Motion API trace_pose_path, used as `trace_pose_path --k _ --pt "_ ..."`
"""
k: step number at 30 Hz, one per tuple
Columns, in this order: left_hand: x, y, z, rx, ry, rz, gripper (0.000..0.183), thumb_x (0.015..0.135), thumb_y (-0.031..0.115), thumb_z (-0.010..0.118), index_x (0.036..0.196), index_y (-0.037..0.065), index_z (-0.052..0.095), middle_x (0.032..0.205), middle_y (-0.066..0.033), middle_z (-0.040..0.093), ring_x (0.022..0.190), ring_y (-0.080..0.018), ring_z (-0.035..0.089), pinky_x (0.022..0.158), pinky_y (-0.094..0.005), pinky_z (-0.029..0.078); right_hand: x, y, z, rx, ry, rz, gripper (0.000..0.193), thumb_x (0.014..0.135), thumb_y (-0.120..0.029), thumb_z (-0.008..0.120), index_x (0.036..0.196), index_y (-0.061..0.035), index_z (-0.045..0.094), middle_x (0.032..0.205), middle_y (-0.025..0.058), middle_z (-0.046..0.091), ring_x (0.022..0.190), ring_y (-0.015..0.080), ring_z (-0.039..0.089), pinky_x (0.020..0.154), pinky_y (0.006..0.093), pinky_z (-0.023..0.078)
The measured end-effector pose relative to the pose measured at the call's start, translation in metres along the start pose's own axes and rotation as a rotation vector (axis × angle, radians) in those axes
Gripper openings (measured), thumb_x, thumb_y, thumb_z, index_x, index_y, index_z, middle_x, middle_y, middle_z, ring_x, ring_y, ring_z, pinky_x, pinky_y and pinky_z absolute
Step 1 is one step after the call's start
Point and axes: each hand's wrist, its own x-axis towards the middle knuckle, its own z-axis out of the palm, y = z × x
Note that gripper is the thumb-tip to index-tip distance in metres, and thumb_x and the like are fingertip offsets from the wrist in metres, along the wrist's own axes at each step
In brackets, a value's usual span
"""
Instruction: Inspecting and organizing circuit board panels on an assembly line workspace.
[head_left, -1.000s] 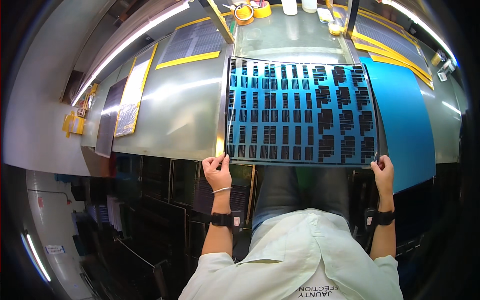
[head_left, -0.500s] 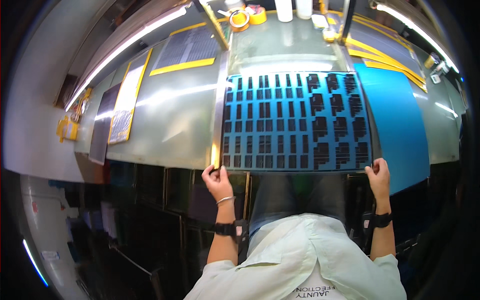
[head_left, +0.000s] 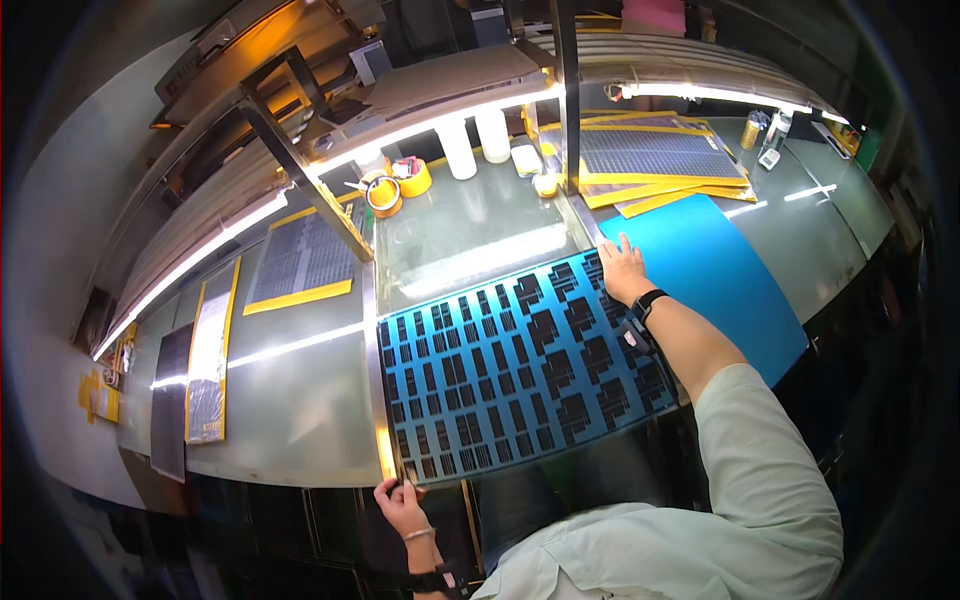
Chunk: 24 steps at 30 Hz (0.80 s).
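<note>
A blue patterned sheet [head_left: 468,388] with rows of black rectangles and stepped shapes lies on the glass table top. At its near left corner, my left hand [head_left: 402,507] is closed in a pinch on the edge. My right hand [head_left: 624,272] reaches to the far right corner, its fingers stretched out over the border between this sheet and a plain blue sheet [head_left: 715,265]. Part of the patterned sheet's right edge is hidden under my right forearm.
Yellow-edged film sheets [head_left: 660,153] are stacked at the far right, and another yellow-edged sheet [head_left: 300,262] lies to the left. Tape rolls [head_left: 383,195] and white cylinders [head_left: 455,150] stand at the back. Metal posts [head_left: 563,95] and lit tubes rise beyond the sheet.
My right hand has gone from the near right corner to the far right corner and its fingers have opened out. My left hand stays at the near left corner. The view has shifted.
</note>
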Motion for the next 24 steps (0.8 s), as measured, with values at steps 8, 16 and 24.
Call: trace_pose_path --k 8,16,24 --pt "0.023 0.081 0.022 1.24 -0.224 0.787 0.053 0.071 0.025 0.065 0.118 0.006 0.05 0.123 -0.0159 0.046 0.116 -0.0361 0.038 0.096 -0.0443 0.028 0.012 0.001 0.008 -0.149 -0.048 -0.135 0.048 0.08 -0.011 0.043 0.127 -0.0004 0.039 0.131 0.0128 0.039 0.126 0.0327 0.029 0.099 0.0484 0.028" --pt "0.2 0.064 0.137 1.502 -0.413 0.67 0.069 0.084 0.054 0.039 0.133 0.006 0.033 0.139 -0.0063 0.031 0.133 -0.0272 0.016 0.104 -0.0538 0.01 -0.004 0.01 0.01 -0.11 0.046 -0.151 0.047 0.079 -0.008 0.043 0.125 -0.0017 0.042 0.13 0.0113 0.04 0.124 0.0323 0.032 0.1 0.047 0.027" --pt "0.226 0.067 0.166 1.535 -0.402 0.719 0.073 0.083 0.059 0.034 0.133 0.006 0.034 0.14 -0.0058 0.03 0.134 -0.0243 0.013 0.106 -0.0502 0.008 -0.016 0.019 0.004 -0.118 -0.002 -0.103 0.049 0.079 -0.008 0.044 0.127 -0.0033 0.039 0.134 0.0087 0.037 0.126 0.0322 0.029 0.102 0.0465 0.026"
